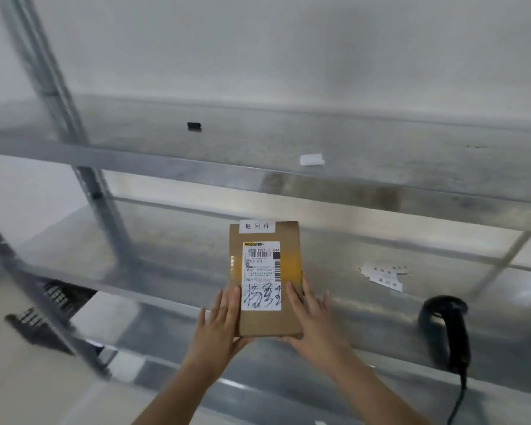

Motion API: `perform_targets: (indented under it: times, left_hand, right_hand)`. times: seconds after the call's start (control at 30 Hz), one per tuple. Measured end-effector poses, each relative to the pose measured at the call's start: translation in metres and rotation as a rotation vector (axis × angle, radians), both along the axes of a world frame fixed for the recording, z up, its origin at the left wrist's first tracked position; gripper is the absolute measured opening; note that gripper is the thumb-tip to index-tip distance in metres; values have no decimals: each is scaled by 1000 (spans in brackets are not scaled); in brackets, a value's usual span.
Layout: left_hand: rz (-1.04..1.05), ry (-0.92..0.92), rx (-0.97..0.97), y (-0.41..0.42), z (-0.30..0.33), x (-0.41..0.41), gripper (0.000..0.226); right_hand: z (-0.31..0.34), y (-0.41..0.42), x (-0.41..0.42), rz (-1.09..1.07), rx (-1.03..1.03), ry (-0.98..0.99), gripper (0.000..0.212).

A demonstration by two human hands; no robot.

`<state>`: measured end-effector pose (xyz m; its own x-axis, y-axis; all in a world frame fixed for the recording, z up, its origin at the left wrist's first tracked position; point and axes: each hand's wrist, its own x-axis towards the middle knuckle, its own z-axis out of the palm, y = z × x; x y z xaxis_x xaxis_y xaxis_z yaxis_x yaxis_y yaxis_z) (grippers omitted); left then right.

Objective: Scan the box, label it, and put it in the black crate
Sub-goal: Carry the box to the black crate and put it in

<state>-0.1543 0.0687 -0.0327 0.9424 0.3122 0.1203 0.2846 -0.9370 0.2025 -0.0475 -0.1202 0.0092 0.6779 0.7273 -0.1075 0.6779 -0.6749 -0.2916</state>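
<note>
One brown box (265, 302) here, flat cardboard, held up over the front edge of the lower metal shelf (172, 271) by both hands. Left hand (218, 329) is on the box's near left corner, fingers stretched out flat along the left edge and pressed against it, thumb tucked under the bottom edge. Right hand (311, 323) mirrors that on the near right corner – fingers splayed and flat against the right side, tips reaching up onto the top face next to the big label (261, 276). So neither hand is curled shut; the box is squeezed between two mostly open palms.

Stickers on the box: two. The big white shipping label with barcodes and black handwriting scrawled over its lower half, and a small white tag (257, 226) with three printed characters at the far edge, folded over the top.

Containers: just one that I can make out, a black crate (43, 314) low on the left beyond the shelf post, blurry, only part of it in view, can't tell what's in it.

Other stuff – a little pile of loose white tags (383, 276) on the lower shelf to the right of the box (three or four, hard to count), one black scanner (446, 329) standing at the right with its cable hanging down, and on the upper shelf (411, 161) one small black thing (193, 126) and one white scrap (311, 160).
</note>
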Motion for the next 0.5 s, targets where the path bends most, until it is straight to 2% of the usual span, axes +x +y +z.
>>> perform_targets:
  times: [0.17, 0.27, 0.5]
  left_hand:
    - [92, -88, 30, 18, 0, -70, 89]
    - [180, -120, 89, 36, 5, -114, 99]
    - [420, -56, 149, 97, 21, -229, 87]
  right_hand:
    - [11, 35, -41, 149, 67, 28, 102]
    - [12, 65, -68, 264, 120, 33, 102]
    - [12, 161, -148, 519, 201, -59, 105]
